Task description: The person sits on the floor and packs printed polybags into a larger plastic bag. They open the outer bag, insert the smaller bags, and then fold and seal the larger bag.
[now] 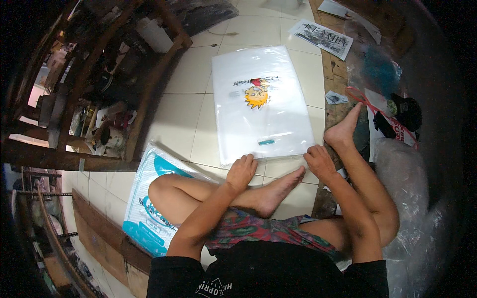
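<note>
We count one flat white package (290, 111) in clear plastic, lying on the tiled floor (184, 124) just past 12 o'clock, with one orange-haired cartoon figure (256, 101) printed on it. Our two bare hands meet its near edge: the left hand (242, 171) with fingers curled near the 6 o'clock side, the right hand (320, 163) half closed at the 5 o'clock corner. We cannot tell whether either pinches the film or only presses it. We have two bare feet in view, one between the hands. One white-and-teal bag (141, 196) lies at 8 o'clock, one large printed sheet (323, 38) at 1 o'clock.
</note>
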Demonstrator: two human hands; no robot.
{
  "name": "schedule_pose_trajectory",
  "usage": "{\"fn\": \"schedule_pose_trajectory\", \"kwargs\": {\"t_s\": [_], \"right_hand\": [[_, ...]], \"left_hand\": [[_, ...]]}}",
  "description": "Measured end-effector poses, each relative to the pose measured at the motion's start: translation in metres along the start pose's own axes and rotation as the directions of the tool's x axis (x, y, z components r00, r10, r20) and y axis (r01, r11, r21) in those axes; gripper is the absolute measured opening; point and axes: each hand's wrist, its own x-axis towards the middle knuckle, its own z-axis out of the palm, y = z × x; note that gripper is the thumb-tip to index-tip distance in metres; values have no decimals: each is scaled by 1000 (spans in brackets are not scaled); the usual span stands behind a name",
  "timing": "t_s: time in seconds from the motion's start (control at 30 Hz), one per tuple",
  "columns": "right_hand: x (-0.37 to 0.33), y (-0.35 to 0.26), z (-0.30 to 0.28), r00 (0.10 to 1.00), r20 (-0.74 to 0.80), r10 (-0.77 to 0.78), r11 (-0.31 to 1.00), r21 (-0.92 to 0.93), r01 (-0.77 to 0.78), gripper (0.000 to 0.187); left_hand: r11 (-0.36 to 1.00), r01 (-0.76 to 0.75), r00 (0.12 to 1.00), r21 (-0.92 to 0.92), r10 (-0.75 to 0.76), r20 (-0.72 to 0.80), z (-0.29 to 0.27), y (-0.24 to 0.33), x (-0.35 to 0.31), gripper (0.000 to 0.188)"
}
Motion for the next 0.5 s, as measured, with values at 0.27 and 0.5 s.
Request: {"fn": "schedule_pose_trajectory", "kwargs": {"t_s": [0.27,0.5], "right_hand": [[-2,7,3,995,94,23,1000,6,-24,17],[3,14,-6,988,143,62,996,52,-70,15]], "left_hand": [[970,28,996,242,-48,77,-5,-19,-15,24],[976,99,994,195,-108,34,1,-26,-21,17]]}}
